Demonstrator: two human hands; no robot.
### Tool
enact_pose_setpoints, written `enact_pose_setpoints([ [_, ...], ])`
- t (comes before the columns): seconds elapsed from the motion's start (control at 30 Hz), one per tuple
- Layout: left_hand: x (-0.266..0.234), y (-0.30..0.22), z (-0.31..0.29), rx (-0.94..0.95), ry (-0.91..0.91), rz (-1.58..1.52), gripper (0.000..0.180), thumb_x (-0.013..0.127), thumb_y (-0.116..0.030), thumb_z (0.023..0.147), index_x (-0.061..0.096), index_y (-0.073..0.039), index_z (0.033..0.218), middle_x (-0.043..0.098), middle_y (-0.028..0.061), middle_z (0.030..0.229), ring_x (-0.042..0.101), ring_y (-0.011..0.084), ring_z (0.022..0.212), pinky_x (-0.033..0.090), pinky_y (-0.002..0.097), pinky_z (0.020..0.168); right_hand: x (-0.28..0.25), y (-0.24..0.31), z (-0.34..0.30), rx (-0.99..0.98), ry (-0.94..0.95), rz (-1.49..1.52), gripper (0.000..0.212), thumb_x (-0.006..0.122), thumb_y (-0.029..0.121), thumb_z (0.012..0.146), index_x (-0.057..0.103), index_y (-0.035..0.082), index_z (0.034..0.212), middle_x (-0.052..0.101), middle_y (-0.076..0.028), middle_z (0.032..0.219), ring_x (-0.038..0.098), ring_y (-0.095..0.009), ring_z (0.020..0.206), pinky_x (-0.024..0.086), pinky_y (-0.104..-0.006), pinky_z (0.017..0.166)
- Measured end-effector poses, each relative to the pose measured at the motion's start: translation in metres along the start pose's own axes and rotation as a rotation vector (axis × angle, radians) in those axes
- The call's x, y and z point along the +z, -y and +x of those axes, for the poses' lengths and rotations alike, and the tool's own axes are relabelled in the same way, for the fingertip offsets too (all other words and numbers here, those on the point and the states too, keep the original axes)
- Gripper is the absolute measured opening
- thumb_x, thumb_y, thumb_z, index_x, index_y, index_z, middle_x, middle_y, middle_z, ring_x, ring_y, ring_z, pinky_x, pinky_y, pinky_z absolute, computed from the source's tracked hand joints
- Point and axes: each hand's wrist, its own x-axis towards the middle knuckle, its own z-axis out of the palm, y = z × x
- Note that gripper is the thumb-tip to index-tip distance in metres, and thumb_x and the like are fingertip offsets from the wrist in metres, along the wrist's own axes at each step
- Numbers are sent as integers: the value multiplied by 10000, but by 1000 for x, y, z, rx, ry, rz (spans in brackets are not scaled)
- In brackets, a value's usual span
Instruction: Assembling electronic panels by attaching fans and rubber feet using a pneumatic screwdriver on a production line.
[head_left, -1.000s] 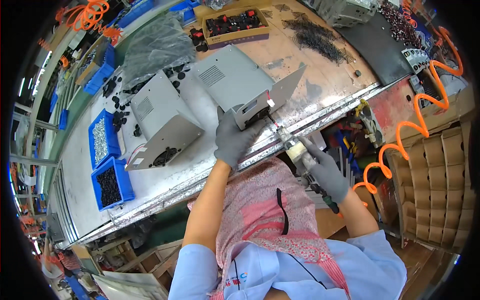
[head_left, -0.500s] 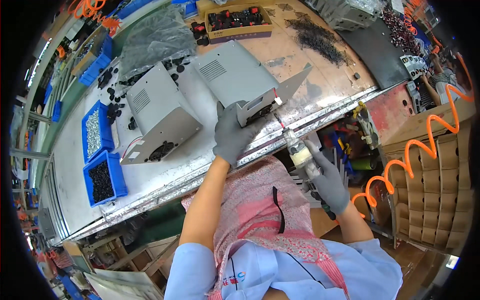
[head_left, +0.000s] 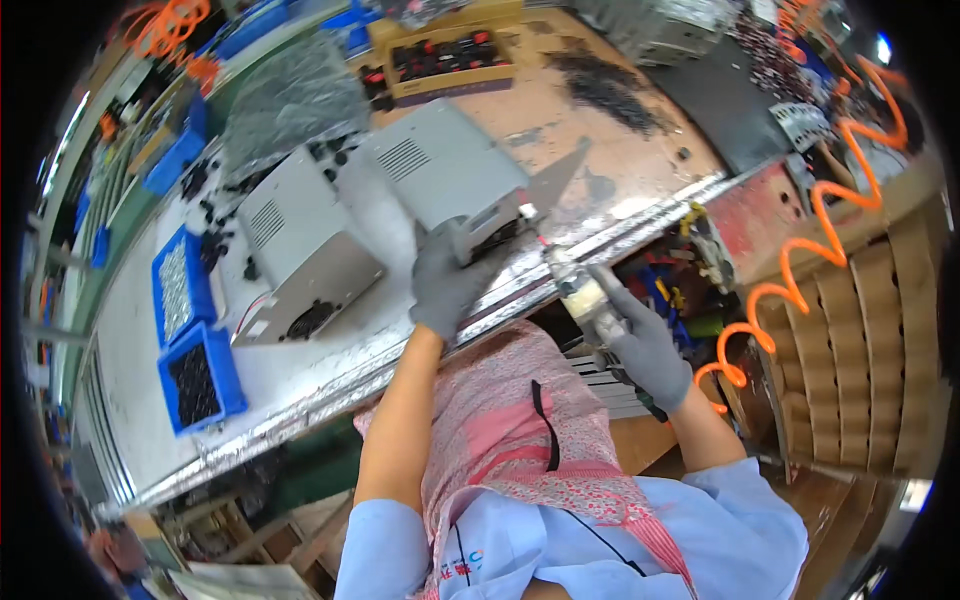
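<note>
Gloved left hand point(head_left: 447, 285) clamps the grey sheet-metal box point(head_left: 447, 172) at its near end; it looks rigid, heavy, sharp-edged. Just right of that box, the gloved right hand point(head_left: 645, 345) grips a pale, stiff-looking powered screwdriver point(head_left: 580, 297).

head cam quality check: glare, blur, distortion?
Head view: strong fisheye, the metal-edged workbench bows and the corners go black; glare on its shiny front strip; slight motion blur throughout; the grey-gloved left hand on the grey metal box and the right hand stay readable.
</note>
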Motion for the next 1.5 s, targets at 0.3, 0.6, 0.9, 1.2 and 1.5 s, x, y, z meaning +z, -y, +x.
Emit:
enact_pose_setpoints([
  [0.3, -17, 6, -18, -6, -144, -142, 472, 814, -209, 708, 663, -23, 1114, 670, 137, 1055, 605, 244, 1011, 453, 328, 916, -105, -4, -19, 124, -407, -991, 622, 623, 417, 864, 378, 330, 1429, 668, -134, 1025, 649, -315, 953, 503, -387, 834],
  [0.6, -38, 6, -39, -32, -147, -147, 485, 805, -202, 741, 630, 8, 1142, 660, 126, 1086, 635, 202, 951, 488, 325, 848, -173, 34, 8, 453, -440, -1548, 552, 611, 457, 840, 473, 333, 1360, 663, -108, 1096, 633, -332, 998, 500, -435, 835],
  [0.9, -38, 19, -36, 135, -149, -16, 533, 809, -274, 748, 607, -25, 1174, 656, 128, 1115, 638, 207, 981, 493, 322, 857, -188, 59, 143, 317, 21, -2079, 286, 603, 392, 808, 712, 139, 886, 704, -101, 920, 680, -295, 870, 523, -427, 780],
  [1.2, -44, 12, -36, 103, -197, -28, 492, 747, -30, 596, 629, -107, 1068, 650, 107, 1033, 631, 302, 927, 515, 376, 796, -58, 86, 303, -476, -55, -1303, 462, 592, 425, 862, 582, 162, 1242, 636, -128, 1087, 622, -304, 991, 484, -402, 869],
  [1.5, -56, 2, -33, 72, -71, 10, 492, 806, -173, 651, 624, -72, 1098, 634, 150, 1064, 614, 331, 986, 496, 405, 848, 17, 101, 473, -488, -433, -1286, 528, 609, 354, 849, 487, 208, 1341, 505, -146, 1293, 489, -358, 1188, 420, -437, 984],
])
